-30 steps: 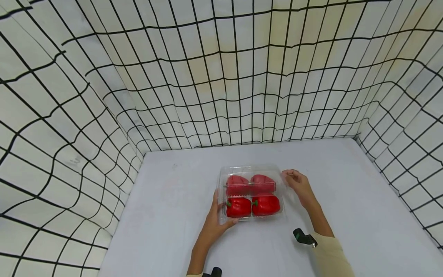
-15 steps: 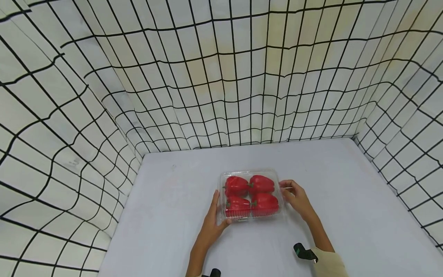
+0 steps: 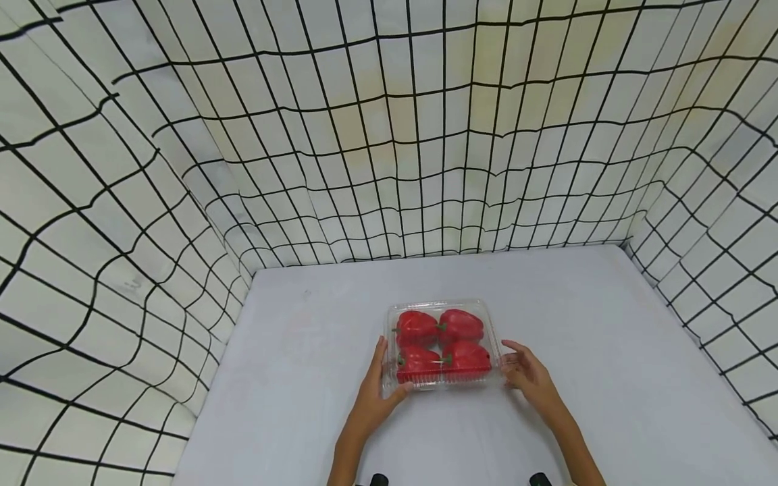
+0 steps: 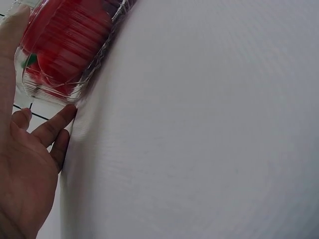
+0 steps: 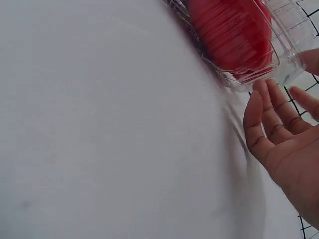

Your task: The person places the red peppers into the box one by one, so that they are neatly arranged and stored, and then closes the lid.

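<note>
A clear plastic clamshell container (image 3: 435,392) lies on the white table with several red bell peppers (image 3: 460,325) in it. Its lid is down over them; whether it is latched I cannot tell. My left hand (image 3: 372,398) holds the container's left front corner, thumb at the front edge and fingers along the left side. On the opposite side my right hand (image 3: 535,381) touches the right edge near the front corner, fingers loosely bent. Close up, the container (image 5: 249,74) meets the right fingertips (image 5: 261,87), and the left fingers (image 4: 57,124) reach its end.
The white table (image 3: 304,351) stretches out on both sides of the container. A black net (image 3: 425,169) over white walls encloses the back and both sides.
The raised lid has come down over the peppers. My right hand has followed it down and moved toward the right front corner. My left hand has stayed at the container's left side.
</note>
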`<state>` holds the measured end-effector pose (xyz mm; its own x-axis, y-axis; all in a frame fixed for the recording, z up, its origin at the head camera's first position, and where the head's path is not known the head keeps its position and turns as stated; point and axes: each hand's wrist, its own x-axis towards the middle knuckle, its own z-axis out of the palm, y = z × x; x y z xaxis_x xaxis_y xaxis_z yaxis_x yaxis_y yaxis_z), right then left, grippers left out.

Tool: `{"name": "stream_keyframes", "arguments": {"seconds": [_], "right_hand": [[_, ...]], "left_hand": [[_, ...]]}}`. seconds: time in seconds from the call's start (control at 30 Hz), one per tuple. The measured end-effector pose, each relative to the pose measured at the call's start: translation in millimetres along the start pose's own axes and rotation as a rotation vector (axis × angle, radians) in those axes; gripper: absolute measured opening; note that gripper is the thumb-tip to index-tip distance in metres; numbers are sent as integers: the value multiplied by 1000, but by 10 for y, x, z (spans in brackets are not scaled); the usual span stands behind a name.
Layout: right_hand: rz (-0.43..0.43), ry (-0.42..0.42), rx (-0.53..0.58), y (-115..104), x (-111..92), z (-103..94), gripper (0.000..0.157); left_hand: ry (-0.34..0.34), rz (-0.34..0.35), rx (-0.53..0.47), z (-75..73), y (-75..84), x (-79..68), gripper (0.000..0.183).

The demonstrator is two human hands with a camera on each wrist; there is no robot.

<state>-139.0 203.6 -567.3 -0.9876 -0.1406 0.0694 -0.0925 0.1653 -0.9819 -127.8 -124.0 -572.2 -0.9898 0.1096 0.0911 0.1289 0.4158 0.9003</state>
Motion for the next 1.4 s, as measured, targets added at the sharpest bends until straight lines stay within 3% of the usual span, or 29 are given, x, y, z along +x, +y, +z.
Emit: {"name": "stream_keyframes", "arguments": {"seconds": [0.17,0.27,0.43,0.63,0.87,1.0,1.1,1.3,1.4], "right_hand": [[139,-56,15,-32,-67,-4,27],[195,-89,26,-34,-69,-13,28],[185,-152,62,2,-61,-38,31],[164,-168,91,22,-58,-43,30],[213,-151,106,8,-69,-26,31],[235,-141,111,11,-81,-10,30],[225,-138,114,5,-96,-2,33],[195,-143,125,9,-107,1,35],[199,-142,123,17,-95,8,32]], "left_hand": [[8,-8,-5,3,2,4,97],[4,-9,-10,11,6,5,97],[8,-7,-12,22,-2,6,97],[2,2,15,10,-10,14,96],[-8,74,57,-51,-15,6,60],[-1,56,65,-103,-14,-8,51],[-8,26,-5,-149,-19,-21,50],[-46,-14,-291,-179,0,-32,64],[-42,-2,-354,-181,20,-32,65]]}}
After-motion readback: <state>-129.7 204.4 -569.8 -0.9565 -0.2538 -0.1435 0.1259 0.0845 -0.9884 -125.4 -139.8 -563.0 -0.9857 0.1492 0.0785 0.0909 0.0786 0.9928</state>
